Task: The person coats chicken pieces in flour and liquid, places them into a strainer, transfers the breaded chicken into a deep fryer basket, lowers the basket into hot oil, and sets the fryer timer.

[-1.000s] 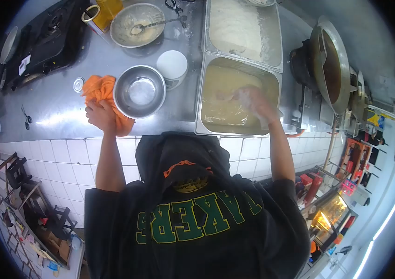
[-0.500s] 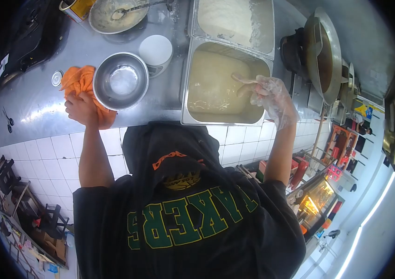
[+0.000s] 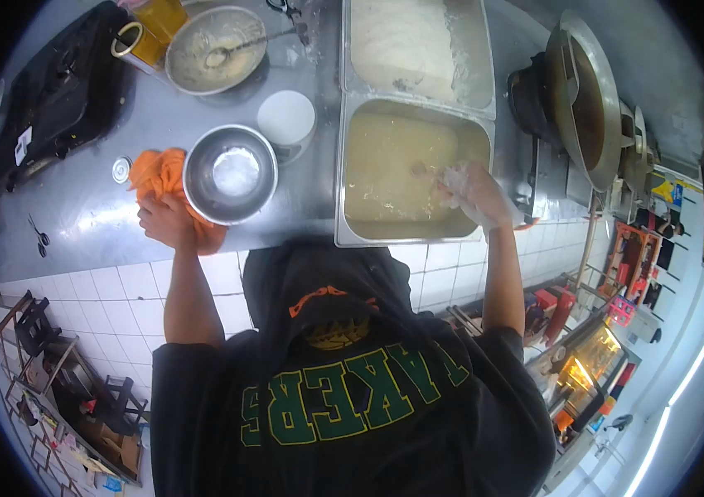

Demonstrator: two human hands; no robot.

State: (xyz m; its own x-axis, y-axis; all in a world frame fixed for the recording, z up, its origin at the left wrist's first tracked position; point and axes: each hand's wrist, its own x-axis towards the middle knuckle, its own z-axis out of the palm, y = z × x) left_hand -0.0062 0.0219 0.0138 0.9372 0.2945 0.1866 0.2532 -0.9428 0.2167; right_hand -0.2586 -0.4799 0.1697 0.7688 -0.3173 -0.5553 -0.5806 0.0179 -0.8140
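My left hand (image 3: pixel 168 220) rests at the counter's near edge, its fingers curled on a crumpled orange cloth (image 3: pixel 157 170). Beside the cloth is a steel bowl (image 3: pixel 232 209), which looks bare inside. In a clear plastic glove, my right hand (image 3: pixel 476 197) reaches into a steel pan of pale, cloudy liquid (image 3: pixel 389 166). Its fingers are closed on a pale, elongated piece (image 3: pixel 420 168), perhaps raw meat, with one end showing at the liquid's surface. The rest of the piece is hidden by the glove and liquid.
A pan of white flour (image 3: pixel 401 41) adjoins the liquid pan. A round white-topped scale (image 3: pixel 285 116) stands behind the steel bowl. Farther back are a batter-smeared bowl (image 3: pixel 194 74) with a spoon and a yellow tin (image 3: pixel 140 51). Scissors (image 3: pixel 40 237) lie left; a large wok (image 3: pixel 588 99) stands right.
My right hand has lowered toward the liquid and turned, with the pale piece now mostly hidden. My left hand stays on the cloth. The whole view has shifted slightly.
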